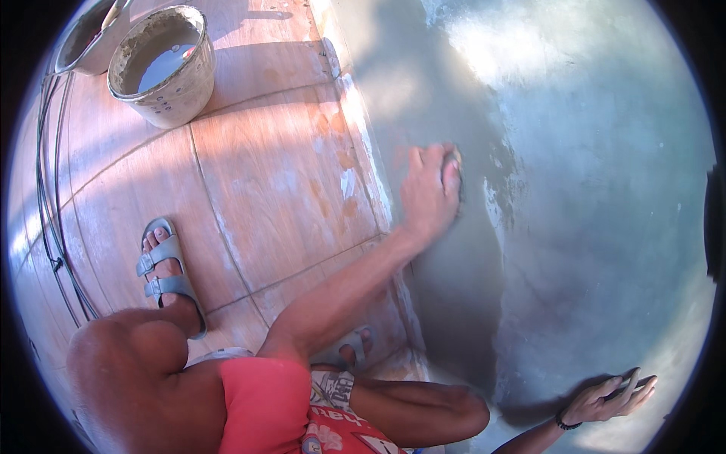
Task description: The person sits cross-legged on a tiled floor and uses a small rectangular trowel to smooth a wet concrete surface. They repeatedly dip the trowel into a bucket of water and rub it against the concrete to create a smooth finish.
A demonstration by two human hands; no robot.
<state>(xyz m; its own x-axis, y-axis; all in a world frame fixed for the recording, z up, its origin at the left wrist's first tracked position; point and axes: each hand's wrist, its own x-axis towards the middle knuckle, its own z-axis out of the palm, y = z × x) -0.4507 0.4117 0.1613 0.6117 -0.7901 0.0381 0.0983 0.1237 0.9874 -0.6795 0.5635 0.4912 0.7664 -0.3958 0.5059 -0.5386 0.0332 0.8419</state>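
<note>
My left hand (432, 189) reaches out across the tiles to the grey plastered wall (590, 189). Its fingers are closed and pressed at a darker, damp-looking strip of plaster (461, 303). Motion blur and the fingers themselves hide whatever is in that hand. At the lower right, my right hand (611, 398) is close against the paler plaster, its fingers stretched apart and a dark beaded bracelet at the wrist. A shadow lies beside it, and I see nothing in it.
A plaster-stained bucket (168, 72) with greyish liquid stands at the upper left. Behind it is another container (89, 45) with a handle sticking out. Dark cables (51, 219) run along the left. My sandalled foot (168, 268) rests on wood-look floor tiles (265, 189).
</note>
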